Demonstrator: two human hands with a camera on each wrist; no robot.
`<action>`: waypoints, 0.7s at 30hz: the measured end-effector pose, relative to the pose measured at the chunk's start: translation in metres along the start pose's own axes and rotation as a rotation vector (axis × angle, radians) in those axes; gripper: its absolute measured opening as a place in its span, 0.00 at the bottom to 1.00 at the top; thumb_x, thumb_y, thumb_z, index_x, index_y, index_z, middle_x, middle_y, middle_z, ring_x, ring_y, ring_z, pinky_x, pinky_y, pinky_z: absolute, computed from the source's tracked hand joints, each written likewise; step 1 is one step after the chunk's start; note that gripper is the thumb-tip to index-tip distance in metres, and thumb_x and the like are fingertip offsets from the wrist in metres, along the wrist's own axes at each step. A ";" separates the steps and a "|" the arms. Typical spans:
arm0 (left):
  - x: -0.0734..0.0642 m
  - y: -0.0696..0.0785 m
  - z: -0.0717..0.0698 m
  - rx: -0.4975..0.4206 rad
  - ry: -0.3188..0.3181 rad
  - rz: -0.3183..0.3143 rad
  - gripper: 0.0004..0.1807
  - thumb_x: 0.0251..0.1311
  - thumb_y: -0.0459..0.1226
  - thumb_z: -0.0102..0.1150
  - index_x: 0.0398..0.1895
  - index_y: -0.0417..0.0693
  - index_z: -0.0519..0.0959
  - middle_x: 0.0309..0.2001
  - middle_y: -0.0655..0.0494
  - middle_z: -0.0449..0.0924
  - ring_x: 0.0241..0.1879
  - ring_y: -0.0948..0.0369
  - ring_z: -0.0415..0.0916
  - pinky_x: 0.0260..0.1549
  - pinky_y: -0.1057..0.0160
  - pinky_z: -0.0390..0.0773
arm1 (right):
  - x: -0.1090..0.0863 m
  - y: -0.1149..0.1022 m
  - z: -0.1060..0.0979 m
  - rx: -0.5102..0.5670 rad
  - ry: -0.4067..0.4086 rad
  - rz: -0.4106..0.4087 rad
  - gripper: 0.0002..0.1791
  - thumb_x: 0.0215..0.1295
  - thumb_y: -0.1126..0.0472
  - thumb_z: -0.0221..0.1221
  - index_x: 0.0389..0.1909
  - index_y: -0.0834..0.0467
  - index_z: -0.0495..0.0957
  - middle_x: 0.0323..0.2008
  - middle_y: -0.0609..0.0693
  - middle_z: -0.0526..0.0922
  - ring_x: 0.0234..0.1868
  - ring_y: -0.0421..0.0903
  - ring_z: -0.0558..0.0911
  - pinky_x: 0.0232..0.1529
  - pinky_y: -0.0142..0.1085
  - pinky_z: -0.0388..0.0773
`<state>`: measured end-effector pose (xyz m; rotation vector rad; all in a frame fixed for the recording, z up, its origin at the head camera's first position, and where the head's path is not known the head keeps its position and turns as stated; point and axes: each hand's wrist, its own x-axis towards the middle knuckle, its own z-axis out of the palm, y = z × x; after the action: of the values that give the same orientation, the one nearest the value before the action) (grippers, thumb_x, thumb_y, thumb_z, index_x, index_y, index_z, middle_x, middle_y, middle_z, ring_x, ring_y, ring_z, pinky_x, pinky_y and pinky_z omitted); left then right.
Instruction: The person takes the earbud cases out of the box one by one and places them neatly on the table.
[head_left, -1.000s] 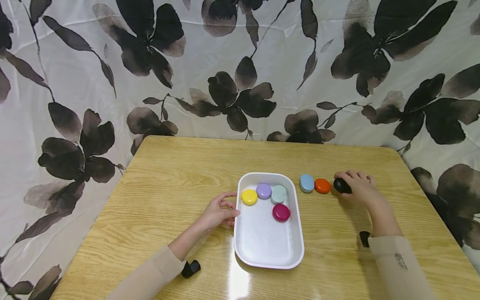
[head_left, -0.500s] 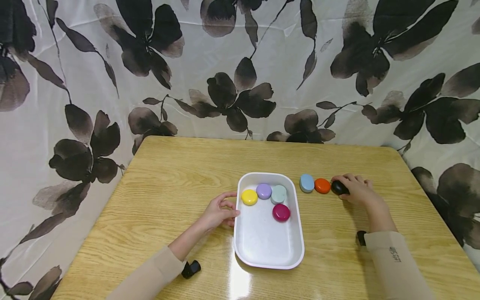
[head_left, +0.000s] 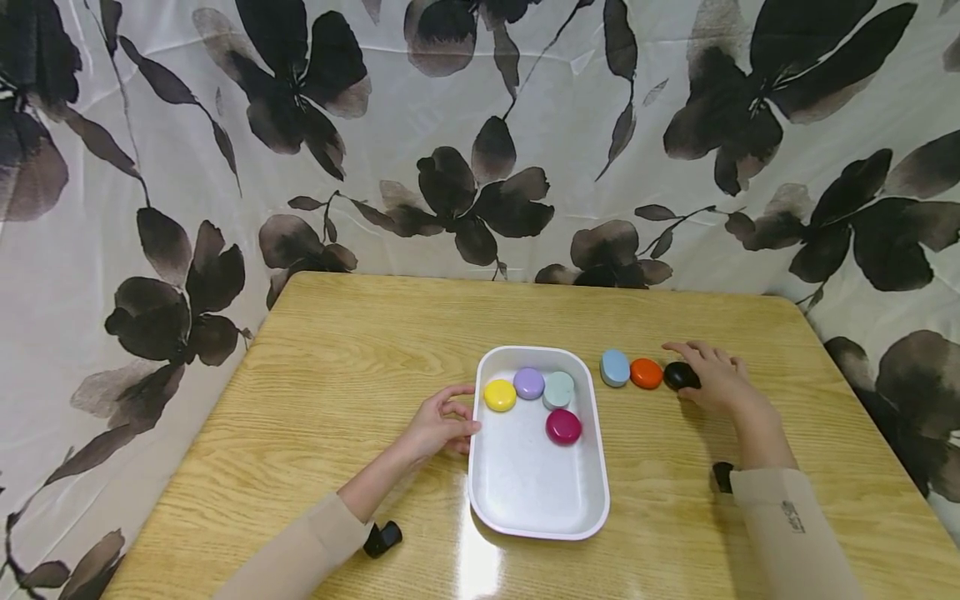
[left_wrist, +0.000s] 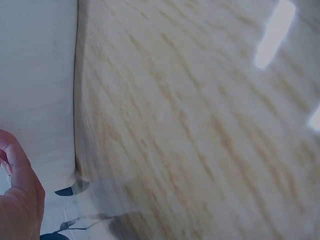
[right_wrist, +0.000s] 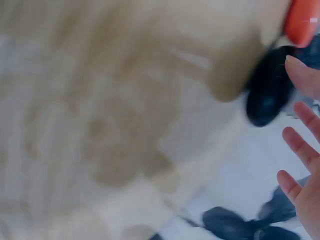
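Note:
In the head view a white tray (head_left: pixel 539 492) lies on the table with a yellow disc (head_left: pixel 499 395), a lilac disc (head_left: pixel 529 383), a pale green disc (head_left: pixel 558 390) and a crimson disc (head_left: pixel 563 427) inside. My left hand (head_left: pixel 441 425) holds the tray's left rim, its thumb at the edge and fingers bent along the outer wall. To the right, a black glossy disc (head_left: pixel 682 376) ends a row after a light blue disc (head_left: pixel 615 368) and an orange disc (head_left: pixel 646 373). Over the black disc is my right hand (head_left: pixel 716 379); its fingers are spread, the thumb close to the disc in the right wrist view.
The wooden table (head_left: pixel 360 350) reaches back to a floral curtain (head_left: pixel 465 100). Black devices (head_left: pixel 382 539) are strapped at both wrists. The tray stands between the two arms.
My right hand moved the black disc left, up against the orange one, and its fingers have since lifted from it. The left hand and the tray have stayed put.

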<state>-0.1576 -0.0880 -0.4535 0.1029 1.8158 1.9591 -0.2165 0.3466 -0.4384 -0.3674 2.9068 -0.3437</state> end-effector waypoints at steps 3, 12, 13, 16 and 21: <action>0.000 0.000 0.000 0.003 0.000 -0.001 0.32 0.52 0.24 0.60 0.62 0.38 0.61 0.30 0.54 0.72 0.24 0.61 0.76 0.25 0.61 0.84 | 0.000 -0.014 -0.006 0.004 0.066 -0.043 0.40 0.56 0.63 0.62 0.67 0.52 0.51 0.62 0.68 0.52 0.59 0.71 0.52 0.52 0.70 0.47; 0.002 -0.003 0.000 0.000 0.002 0.000 0.33 0.52 0.24 0.60 0.62 0.37 0.61 0.30 0.54 0.72 0.23 0.61 0.76 0.24 0.62 0.84 | 0.004 -0.084 -0.005 -0.016 0.258 -0.268 0.32 0.58 0.57 0.60 0.62 0.51 0.59 0.58 0.60 0.62 0.58 0.64 0.60 0.56 0.67 0.51; 0.002 -0.003 0.000 -0.001 0.004 -0.001 0.33 0.52 0.24 0.60 0.62 0.37 0.61 0.30 0.54 0.72 0.23 0.61 0.76 0.24 0.62 0.83 | 0.004 -0.091 -0.005 -0.032 0.259 -0.291 0.31 0.58 0.56 0.60 0.61 0.51 0.60 0.57 0.59 0.63 0.58 0.63 0.60 0.57 0.66 0.52; 0.001 -0.002 0.000 -0.001 0.007 0.000 0.33 0.52 0.24 0.60 0.62 0.38 0.61 0.30 0.54 0.72 0.23 0.62 0.76 0.24 0.62 0.83 | 0.006 -0.110 -0.001 -0.104 0.248 -0.354 0.29 0.58 0.54 0.60 0.60 0.50 0.63 0.56 0.56 0.65 0.58 0.59 0.62 0.59 0.61 0.54; 0.002 -0.002 0.000 0.000 0.010 0.000 0.33 0.52 0.24 0.60 0.62 0.38 0.61 0.29 0.54 0.72 0.22 0.62 0.76 0.23 0.63 0.83 | 0.015 -0.133 0.008 -0.259 0.191 -0.435 0.27 0.57 0.54 0.59 0.59 0.47 0.65 0.55 0.53 0.69 0.59 0.54 0.64 0.61 0.55 0.56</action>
<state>-0.1583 -0.0871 -0.4560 0.0936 1.8216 1.9629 -0.2000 0.2158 -0.4150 -1.0689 3.0412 -0.0597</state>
